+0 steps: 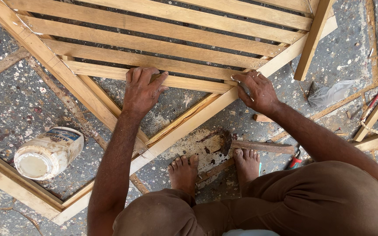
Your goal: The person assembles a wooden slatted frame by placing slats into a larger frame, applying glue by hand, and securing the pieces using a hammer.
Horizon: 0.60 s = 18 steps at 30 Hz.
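The frame (189,126), a wooden panel with parallel slats, lies flat on the speckled floor (5,109). The nearest slat (110,72) sits at the frame's near corner, its right end meeting the frame rail.

Left hand (141,89): palm down on the slat, fingers spread and extended, pressing flat; nothing gripped.

Right hand (257,89): at the slat's right end where it joins the rail, fingers curled down onto the joint; whether they pinch anything small cannot be told.

Both bare feet rest just beside the rail. A hammer (259,146) lies on the floor between the feet and the rail. A white jar (49,153) lies on its side inside the frame, left of the left arm
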### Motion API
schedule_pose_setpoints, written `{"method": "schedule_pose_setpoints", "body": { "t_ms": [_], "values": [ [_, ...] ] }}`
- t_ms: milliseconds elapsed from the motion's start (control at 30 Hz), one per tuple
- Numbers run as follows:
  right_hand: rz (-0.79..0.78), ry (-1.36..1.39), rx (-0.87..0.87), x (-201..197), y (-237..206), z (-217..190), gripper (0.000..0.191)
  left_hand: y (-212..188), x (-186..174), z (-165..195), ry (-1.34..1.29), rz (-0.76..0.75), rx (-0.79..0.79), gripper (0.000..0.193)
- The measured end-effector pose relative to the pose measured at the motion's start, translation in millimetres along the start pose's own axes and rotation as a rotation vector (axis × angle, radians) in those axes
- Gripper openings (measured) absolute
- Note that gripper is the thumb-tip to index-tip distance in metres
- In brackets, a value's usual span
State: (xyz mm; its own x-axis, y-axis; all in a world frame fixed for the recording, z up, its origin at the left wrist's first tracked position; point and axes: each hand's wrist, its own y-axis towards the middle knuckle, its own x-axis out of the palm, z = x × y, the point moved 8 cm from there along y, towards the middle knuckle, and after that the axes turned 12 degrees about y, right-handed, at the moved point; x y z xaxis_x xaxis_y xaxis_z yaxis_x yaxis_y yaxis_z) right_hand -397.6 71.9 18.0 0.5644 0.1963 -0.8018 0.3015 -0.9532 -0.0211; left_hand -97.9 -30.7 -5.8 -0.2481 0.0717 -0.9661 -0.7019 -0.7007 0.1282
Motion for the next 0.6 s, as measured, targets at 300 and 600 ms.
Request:
{"method": "schedule_pose_setpoints", "body": {
  "t_ms": [300,600],
  "values": [
    [-0.004,0.018,-0.002,-5.1,2.8,-3.8,0.052,0.6,-0.3,-1.2,-0.051,0.040,-0.034,0.041],
    [0.016,0.016,-0.016,-3.6,4.5,-1.5,0.053,2.7,1.4,-0.7,-0.036,0.067,-0.071,0.037]
  ]
}}
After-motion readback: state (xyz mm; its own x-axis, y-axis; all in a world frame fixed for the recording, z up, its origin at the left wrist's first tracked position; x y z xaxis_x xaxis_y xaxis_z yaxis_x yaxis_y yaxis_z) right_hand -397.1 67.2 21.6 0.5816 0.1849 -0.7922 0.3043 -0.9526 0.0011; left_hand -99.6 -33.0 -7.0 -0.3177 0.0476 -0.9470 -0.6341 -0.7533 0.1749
